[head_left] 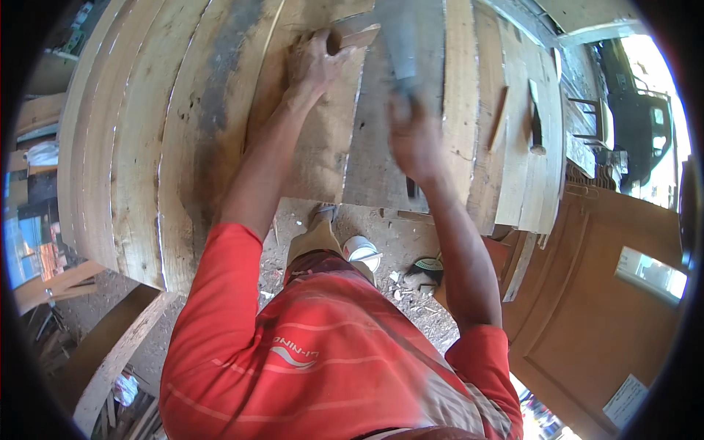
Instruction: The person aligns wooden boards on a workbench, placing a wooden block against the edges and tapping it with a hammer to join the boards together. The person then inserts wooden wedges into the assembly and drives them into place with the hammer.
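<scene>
"Where's the small wooden piece (361, 36)?"

"On the far part of the planked top (187, 139), lying aslant. The left hand (314, 70) has its left end, thumb and fingers closed on it; the free tip points right and slightly away from the person."

"And the right hand (418, 147)?"

"To the right of the wooden piece and closer to the person's body. It looks wrapped about a bladed tool (400, 51), but the blur is heavy; I can't tell how each finger sits."

"Which way do the two lie?"

"That's what counts, I'd judge: the blade is just right of the free tip, its length running away from the person, across the wood's slant. Whether they touch, I can't tell. The left hand is the nearer one."

"Anything else about?"

"Well right of the wooden piece, a narrow strip (500, 119), then a dark-handled tool (537, 123)."
</scene>
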### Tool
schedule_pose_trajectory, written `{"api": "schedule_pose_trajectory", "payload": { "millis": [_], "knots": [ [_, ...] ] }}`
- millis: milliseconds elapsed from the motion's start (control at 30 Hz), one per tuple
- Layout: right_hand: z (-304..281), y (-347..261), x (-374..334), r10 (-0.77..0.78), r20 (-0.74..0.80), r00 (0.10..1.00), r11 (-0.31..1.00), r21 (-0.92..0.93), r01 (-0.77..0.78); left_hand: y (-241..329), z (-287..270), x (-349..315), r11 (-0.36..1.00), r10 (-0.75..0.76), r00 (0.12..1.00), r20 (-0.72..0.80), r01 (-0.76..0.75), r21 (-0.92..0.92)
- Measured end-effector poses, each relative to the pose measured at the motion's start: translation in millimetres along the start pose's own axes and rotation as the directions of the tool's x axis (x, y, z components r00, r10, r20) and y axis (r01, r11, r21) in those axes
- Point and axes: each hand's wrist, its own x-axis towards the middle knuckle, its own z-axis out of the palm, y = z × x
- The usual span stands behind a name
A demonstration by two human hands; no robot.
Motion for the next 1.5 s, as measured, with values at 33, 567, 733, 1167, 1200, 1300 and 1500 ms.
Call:
{"api": "schedule_pose_trajectory", "payload": {
  "millis": [33, 567, 733, 1167, 1200, 1300, 1500],
  "knots": [
    [7.0, 3.8, -0.9, 0.127, 0.128, 0.984, 0.991, -0.062, -0.12, 6.8, -7.4, -1.6, 0.995, -0.097, 0.988, 0.122, 0.098, 0.0],
    [-74.3, 40.7, -149.5, 0.52, -0.042, 0.853, 0.84, 0.205, -0.502, 8.7, -3.9, -1.1, 0.978, -0.152, 0.972, 0.18, 0.175, -0.117],
    [-85.8, 60.2, -173.6, 0.616, -0.136, 0.776, 0.784, 0.193, -0.589, 103.1, 39.4, -38.0, 0.968, 0.034, 0.982, 0.188, 0.015, -0.252],
    [-156.0, 24.3, -57.7, -0.079, -0.702, 0.708, 0.984, 0.058, 0.168, 124.7, 102.7, -30.3, 0.956, 0.213, 0.943, 0.256, -0.147, -0.253],
    [-131.7, 44.3, -61.0, -0.025, -0.629, 0.777, 1.0, -0.019, 0.017, 123.8, 106.0, -32.5, 0.958, 0.221, 0.949, 0.225, -0.167, -0.235],
    [-89.3, 66.1, -53.4, 0.532, -0.055, 0.845, 0.84, -0.09, -0.535, 121.1, 103.2, -31.7, 0.962, 0.207, 0.928, 0.31, -0.136, -0.236],
    [-103.7, 19.7, -59.4, 0.375, -0.107, 0.921, 0.927, 0.028, -0.374, 113.4, 100.3, -36.2, 0.962, 0.268, 0.955, 0.129, -0.257, -0.097]
  ]
}}
